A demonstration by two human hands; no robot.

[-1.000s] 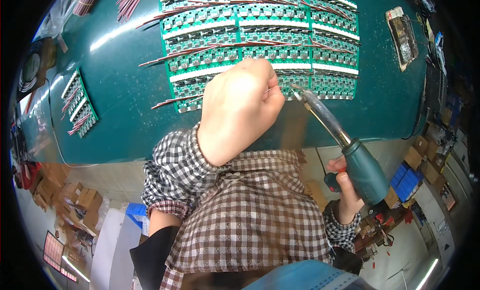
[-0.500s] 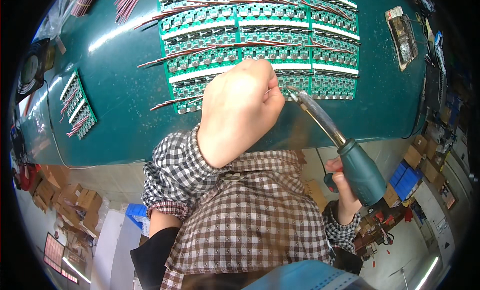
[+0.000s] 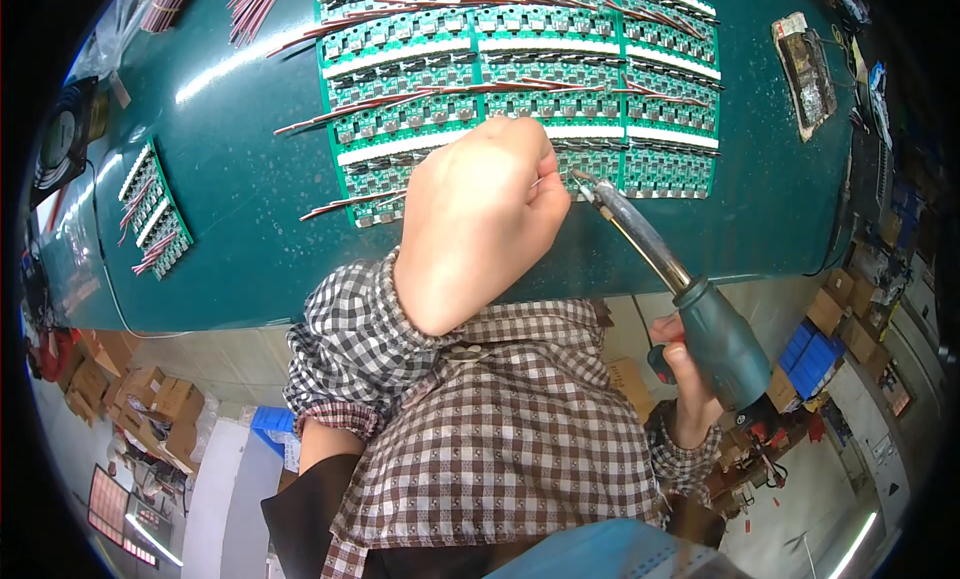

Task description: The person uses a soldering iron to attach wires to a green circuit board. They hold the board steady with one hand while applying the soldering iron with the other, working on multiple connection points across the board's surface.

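My left hand (image 3: 485,219) is closed in a pinch over the lowest row of a panel of green circuit boards (image 3: 400,109). A thin pale strand, seemingly a wire, shows at its fingertips; the rest is hidden by the hand. My right hand (image 3: 690,379) is wrapped around the dark green handle of a soldering iron (image 3: 735,344). The iron slants up and left, its tip close to the boards just right of my left fingertips. Whether the tip touches is too small to tell. Red and black wires (image 3: 400,97) lie across the board rows.
A smaller board strip with wires (image 3: 157,214) lies at the left. Wire bundles (image 3: 258,11) are at the back left, near a black fan (image 3: 65,139). A worn metal block (image 3: 803,77) sits at the right. The table's front edge runs before my body.
Almost nothing differs. The soldering iron has shifted very slightly left, while my left hand keeps its pinch at the same spot.
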